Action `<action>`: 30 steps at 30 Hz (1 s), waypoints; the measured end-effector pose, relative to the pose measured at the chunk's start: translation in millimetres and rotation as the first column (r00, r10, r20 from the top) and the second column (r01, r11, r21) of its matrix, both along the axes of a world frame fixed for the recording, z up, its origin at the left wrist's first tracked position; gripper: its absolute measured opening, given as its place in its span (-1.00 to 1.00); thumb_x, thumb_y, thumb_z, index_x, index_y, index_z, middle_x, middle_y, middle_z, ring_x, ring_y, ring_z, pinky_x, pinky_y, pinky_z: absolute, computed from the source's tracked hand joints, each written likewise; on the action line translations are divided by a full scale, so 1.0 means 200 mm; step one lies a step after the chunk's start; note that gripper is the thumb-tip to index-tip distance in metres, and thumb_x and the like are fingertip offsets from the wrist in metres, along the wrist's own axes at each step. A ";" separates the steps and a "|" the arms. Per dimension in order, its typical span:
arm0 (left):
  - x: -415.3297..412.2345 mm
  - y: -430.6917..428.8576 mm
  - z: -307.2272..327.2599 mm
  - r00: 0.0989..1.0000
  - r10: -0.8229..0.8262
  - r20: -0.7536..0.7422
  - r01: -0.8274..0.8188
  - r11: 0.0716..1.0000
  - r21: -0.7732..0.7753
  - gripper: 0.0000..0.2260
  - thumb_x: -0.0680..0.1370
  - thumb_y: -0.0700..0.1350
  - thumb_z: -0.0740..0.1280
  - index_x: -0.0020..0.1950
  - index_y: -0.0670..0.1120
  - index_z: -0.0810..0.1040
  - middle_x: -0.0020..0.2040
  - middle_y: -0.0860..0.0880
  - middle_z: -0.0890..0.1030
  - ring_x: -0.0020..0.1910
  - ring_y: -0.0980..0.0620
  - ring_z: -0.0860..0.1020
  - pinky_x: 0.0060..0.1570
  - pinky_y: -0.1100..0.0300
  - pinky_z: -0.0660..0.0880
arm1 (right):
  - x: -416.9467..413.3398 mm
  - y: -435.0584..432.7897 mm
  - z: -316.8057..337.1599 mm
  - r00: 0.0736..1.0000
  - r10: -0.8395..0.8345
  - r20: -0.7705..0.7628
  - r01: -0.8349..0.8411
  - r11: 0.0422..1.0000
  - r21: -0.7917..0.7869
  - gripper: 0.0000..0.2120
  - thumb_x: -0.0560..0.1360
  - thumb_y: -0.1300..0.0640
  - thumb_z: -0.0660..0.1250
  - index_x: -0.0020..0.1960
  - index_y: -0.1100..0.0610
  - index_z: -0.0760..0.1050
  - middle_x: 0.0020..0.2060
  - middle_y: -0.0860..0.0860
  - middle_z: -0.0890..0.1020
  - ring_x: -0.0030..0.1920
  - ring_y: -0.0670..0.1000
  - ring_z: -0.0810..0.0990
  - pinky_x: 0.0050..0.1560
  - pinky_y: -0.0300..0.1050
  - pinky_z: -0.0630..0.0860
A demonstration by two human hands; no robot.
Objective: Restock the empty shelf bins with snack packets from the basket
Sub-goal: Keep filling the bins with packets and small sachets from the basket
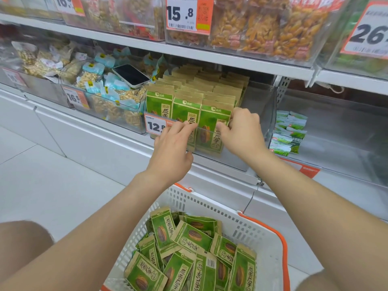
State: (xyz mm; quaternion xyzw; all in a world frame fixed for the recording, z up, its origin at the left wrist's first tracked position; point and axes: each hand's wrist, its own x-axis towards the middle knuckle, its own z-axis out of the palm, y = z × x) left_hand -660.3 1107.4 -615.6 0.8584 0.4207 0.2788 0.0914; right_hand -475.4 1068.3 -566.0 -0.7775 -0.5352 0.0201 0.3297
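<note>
Both hands are up at the clear shelf bin [247, 162], straightening the front row of green snack packets [184, 114]: the left hand [171, 152] has its fingertips curled loosely over the middle packet's face, and the right hand [243, 131] pinches the right edge of the front-right packet [212, 131] between thumb and fingers. The job now, I'd say, is squaring that row upright and flush behind the bin's front wall, pressing gently so the paper tops don't crease. Below the bin, the white basket [266, 244] holds plenty more of the same packets, lying loose.
</note>
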 end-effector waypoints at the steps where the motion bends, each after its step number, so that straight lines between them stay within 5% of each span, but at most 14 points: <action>1: 0.00 0.00 0.00 1.000 -0.002 -0.003 0.002 1.000 -0.002 -0.33 0.55 -0.20 0.42 0.61 0.09 0.30 0.49 0.02 0.38 0.42 -0.12 0.36 0.35 -0.16 0.35 | 0.01 0.00 0.00 1.000 0.019 -0.013 -0.019 1.000 -0.009 -0.81 0.60 0.02 0.38 0.00 0.16 0.54 -0.11 0.15 0.63 0.02 0.17 0.41 -0.08 -0.02 0.33; 6: 0.00 0.00 -0.02 0.999 -0.036 0.030 0.036 0.999 0.018 -0.38 0.55 -0.19 0.41 0.59 0.03 0.34 0.47 -0.01 0.38 0.44 -0.10 0.37 0.37 -0.14 0.37 | 0.03 -0.10 0.04 0.991 -0.007 0.137 0.006 1.000 0.009 -0.69 0.56 0.00 0.37 0.18 0.17 0.42 -0.07 0.14 0.61 0.04 0.25 0.54 -0.11 0.06 0.45; 10: -0.03 -0.03 -0.13 0.993 -0.051 0.109 0.039 0.993 0.109 -0.60 0.51 -0.26 0.39 0.33 -0.06 0.47 0.26 -0.05 0.39 0.17 -0.11 0.46 0.10 -0.04 0.50 | -0.06 -0.23 0.06 0.917 0.123 0.380 -0.206 0.961 0.186 -0.73 0.50 0.22 0.31 0.15 0.13 0.33 -0.01 0.09 0.51 -0.06 0.17 0.51 -0.17 0.05 0.45; 15: -0.06 -0.08 -0.39 0.953 -0.154 -0.262 0.131 0.986 -0.102 -0.74 0.58 -0.13 0.31 0.27 -0.02 0.54 0.18 -0.04 0.52 0.20 -0.15 0.49 0.14 -0.07 0.48 | -0.14 -0.30 -0.04 0.841 0.172 0.513 -0.225 0.973 0.043 -0.68 0.42 0.25 0.27 0.16 0.17 0.34 -0.04 0.13 0.52 -0.09 0.22 0.47 -0.18 0.10 0.43; 19: -0.07 -0.12 -0.54 0.799 -0.287 -0.528 0.129 0.940 -0.317 -0.70 0.61 -0.07 0.27 0.34 0.02 0.56 0.28 -0.05 0.58 0.24 -0.11 0.55 0.21 -0.04 0.53 | -0.15 -0.30 -0.15 0.757 0.470 0.453 -0.357 0.879 -0.316 -0.82 0.51 0.17 0.24 0.12 0.11 0.42 -0.03 0.10 0.57 -0.06 0.23 0.55 -0.19 0.05 0.48; 23: -0.07 -0.18 -0.73 0.639 -0.417 -0.646 0.080 0.871 -0.484 -0.69 0.63 -0.08 0.24 0.36 -0.03 0.55 0.31 -0.08 0.59 0.27 -0.14 0.56 0.23 -0.07 0.56 | -0.24 -0.39 -0.35 0.593 0.730 0.340 -0.308 0.596 -0.742 -0.85 0.54 0.17 0.24 0.10 0.09 0.49 -0.14 0.06 0.53 -0.15 0.18 0.59 -0.28 -0.04 0.47; 26: -0.10 -0.22 -0.89 0.469 -0.543 -0.697 0.010 0.792 -0.610 -0.67 0.66 -0.15 0.25 0.43 -0.09 0.51 0.36 -0.11 0.58 0.30 -0.17 0.57 0.25 -0.06 0.57 | -0.29 -0.42 -0.45 0.518 0.827 0.218 -0.294 0.412 -0.862 -0.95 0.60 0.12 0.24 -0.01 0.09 0.42 -0.26 0.00 0.39 -0.31 0.04 0.48 -0.36 -0.10 0.41; 30: -0.11 -0.30 -1.03 0.199 -0.657 -0.727 -0.051 0.734 -0.678 -0.47 0.64 -0.26 0.29 0.61 -0.05 0.32 0.54 -0.10 0.42 0.47 -0.20 0.45 0.42 -0.24 0.43 | -0.31 -0.43 -0.53 0.490 0.857 0.161 -0.310 0.344 -0.886 -0.94 0.65 0.15 0.16 0.04 0.10 0.40 -0.27 -0.01 0.35 -0.25 0.07 0.52 -0.27 -0.07 0.50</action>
